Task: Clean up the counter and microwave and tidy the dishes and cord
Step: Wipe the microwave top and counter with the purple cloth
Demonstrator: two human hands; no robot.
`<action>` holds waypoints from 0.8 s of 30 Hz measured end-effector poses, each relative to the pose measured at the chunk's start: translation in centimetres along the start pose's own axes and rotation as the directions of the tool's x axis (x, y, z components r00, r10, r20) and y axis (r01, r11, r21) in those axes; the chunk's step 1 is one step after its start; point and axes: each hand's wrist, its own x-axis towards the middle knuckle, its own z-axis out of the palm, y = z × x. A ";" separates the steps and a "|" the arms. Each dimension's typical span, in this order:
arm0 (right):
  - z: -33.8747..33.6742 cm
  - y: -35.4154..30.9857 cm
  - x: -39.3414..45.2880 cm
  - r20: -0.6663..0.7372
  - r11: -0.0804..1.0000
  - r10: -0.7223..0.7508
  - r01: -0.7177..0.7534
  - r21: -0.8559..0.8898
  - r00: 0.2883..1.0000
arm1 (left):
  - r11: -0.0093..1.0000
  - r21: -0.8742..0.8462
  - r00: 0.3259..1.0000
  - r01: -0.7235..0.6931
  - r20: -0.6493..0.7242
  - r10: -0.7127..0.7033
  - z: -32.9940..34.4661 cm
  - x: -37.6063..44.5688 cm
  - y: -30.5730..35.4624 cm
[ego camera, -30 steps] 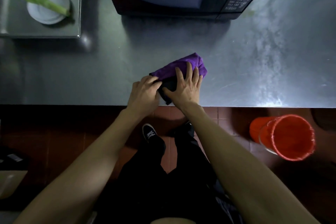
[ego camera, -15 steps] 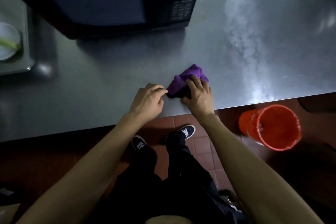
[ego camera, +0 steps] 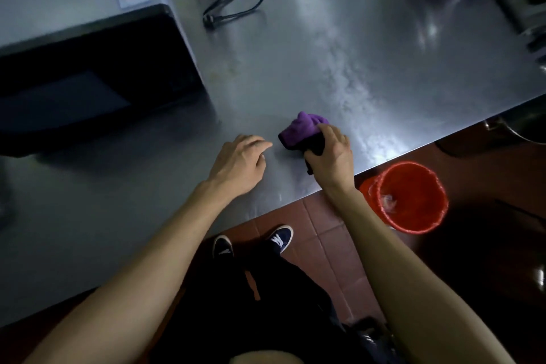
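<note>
The right hand (ego camera: 332, 154) has its grip curled round a bunched purple cloth (ego camera: 301, 130) — the fingers close over the near, darker end while the purple part sticks out toward the upper left. The cloth sits on the steel surface (ego camera: 295, 62) in the centre of the frame, near the surface's front edge, which runs diagonally from lower left up to the right side of the frame. The left hand (ego camera: 240, 164) rests flat on the surface just beside the cloth, apart from it, fingers relaxed and spread a little, holding nothing.

The black microwave (ego camera: 88, 74) fills the left of the frame, its front corner well apart from the hands; a bare strip of steel lies between it and the cloth. Its black cord (ego camera: 233, 1) lies loosely looped on the surface at the upper centre, plug end toward the microwave's right side. To the right of the cloth the surface shows a pale, streaky smear (ego camera: 345, 80) running up toward the top of the frame — broad bare steel all round it.

Below the front edge, on the red tiled floor (ego camera: 322, 233), a red bucket (ego camera: 410, 196) stands just beside the right forearm, at the right centre. A dark object at the upper right corner is too blurred to tell.
</note>
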 end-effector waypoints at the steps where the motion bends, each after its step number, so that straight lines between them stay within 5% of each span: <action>1: -0.7 0.3 0.2 -0.025 1.000 0.010 -0.010 0.009 1.000 | 1.000 0.001 1.000 -0.017 0.007 0.017 -0.1 0.8 0.6; 24: -13.1 10.3 1.8 -0.325 0.940 0.339 -0.329 0.088 0.883 | 0.927 0.001 0.922 -0.376 0.104 0.374 1.9 14.8 16.4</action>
